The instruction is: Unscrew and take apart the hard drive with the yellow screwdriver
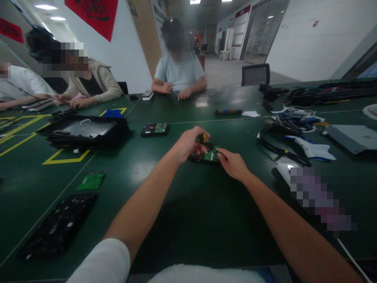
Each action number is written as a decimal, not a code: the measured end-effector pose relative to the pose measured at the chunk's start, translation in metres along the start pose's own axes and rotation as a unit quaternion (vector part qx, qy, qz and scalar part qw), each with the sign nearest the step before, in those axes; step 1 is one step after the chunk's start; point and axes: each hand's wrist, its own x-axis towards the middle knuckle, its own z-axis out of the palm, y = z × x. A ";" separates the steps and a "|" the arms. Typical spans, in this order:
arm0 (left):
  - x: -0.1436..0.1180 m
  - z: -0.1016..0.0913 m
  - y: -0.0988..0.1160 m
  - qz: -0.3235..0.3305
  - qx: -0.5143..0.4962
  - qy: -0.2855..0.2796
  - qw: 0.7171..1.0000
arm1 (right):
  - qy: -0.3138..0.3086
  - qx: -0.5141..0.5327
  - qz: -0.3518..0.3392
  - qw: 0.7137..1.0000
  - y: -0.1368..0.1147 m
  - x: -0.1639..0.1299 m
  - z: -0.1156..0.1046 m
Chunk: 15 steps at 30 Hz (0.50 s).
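A hard drive (209,154) with a green circuit board on top lies on the dark green table (182,204) in front of me. My left hand (190,143) is over its left end, fingers closed on a small tool with a yellow handle (204,137) held upright on the board. My right hand (234,164) rests at the drive's right edge, fingertips touching it.
A second hard drive (154,129) lies further back left, beside a black tray (84,131). A loose green board (91,181) and a black panel (59,226) lie near left. Cables and tools (294,122) crowd the right. Three people sit across the table.
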 end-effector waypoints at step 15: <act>-0.001 0.003 0.000 -0.009 0.000 -0.009 1.000 | 0.006 0.002 -0.010 1.000 0.001 0.000 0.001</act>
